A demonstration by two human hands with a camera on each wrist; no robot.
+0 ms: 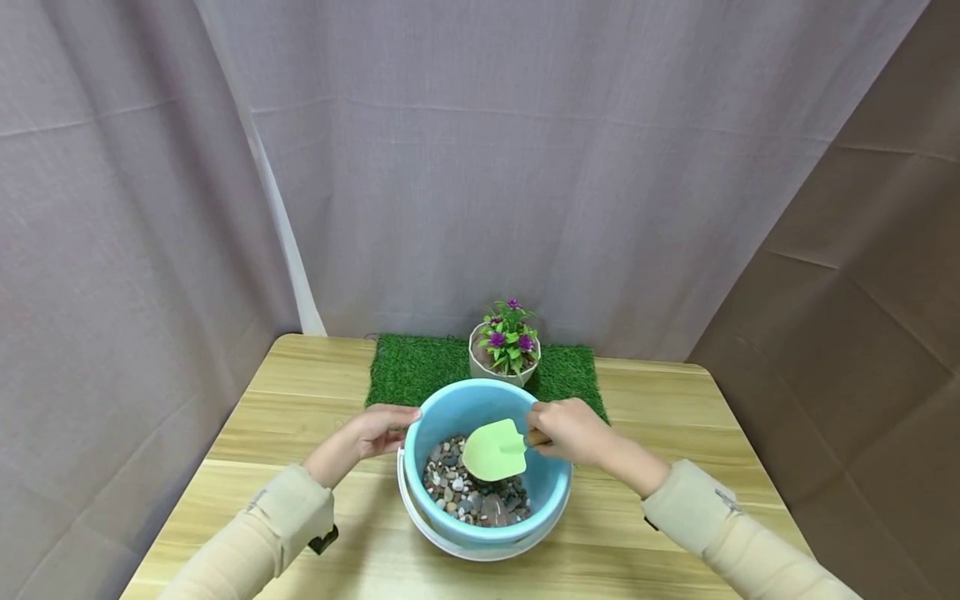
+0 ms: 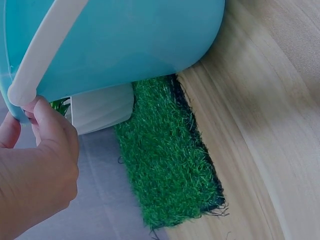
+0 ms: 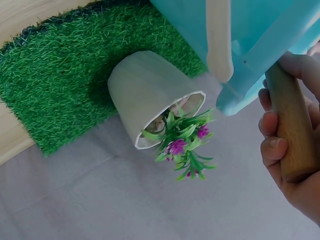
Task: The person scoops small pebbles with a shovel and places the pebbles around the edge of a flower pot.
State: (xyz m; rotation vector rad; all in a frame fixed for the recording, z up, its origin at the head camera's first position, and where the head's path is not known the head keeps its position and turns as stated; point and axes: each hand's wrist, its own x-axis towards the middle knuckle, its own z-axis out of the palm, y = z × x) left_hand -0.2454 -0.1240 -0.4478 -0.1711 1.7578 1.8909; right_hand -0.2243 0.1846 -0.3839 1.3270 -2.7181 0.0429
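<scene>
A light blue bucket (image 1: 480, 402) stands upright with several mixed pebbles (image 1: 453, 492) on its bottom. At the bucket's left rim my left hand (image 1: 378, 429) pinches the edge between thumb and fingers, close to where the white bail handle (image 2: 47, 47) joins it. My right hand (image 1: 570, 429) grips the wooden handle (image 3: 292, 127) of a small shovel with a pale green blade (image 1: 495, 450). The blade is inside the bucket, over the pebbles, and hides some of them. Whether it touches them, I cannot tell.
Behind the bucket, a white pot (image 3: 145, 92) with purple flowers (image 1: 510, 340) stands on an artificial grass mat (image 1: 420, 362). The wooden table (image 1: 660, 408) extends to both sides. Grey curtains (image 1: 480, 183) hang at the back and sides.
</scene>
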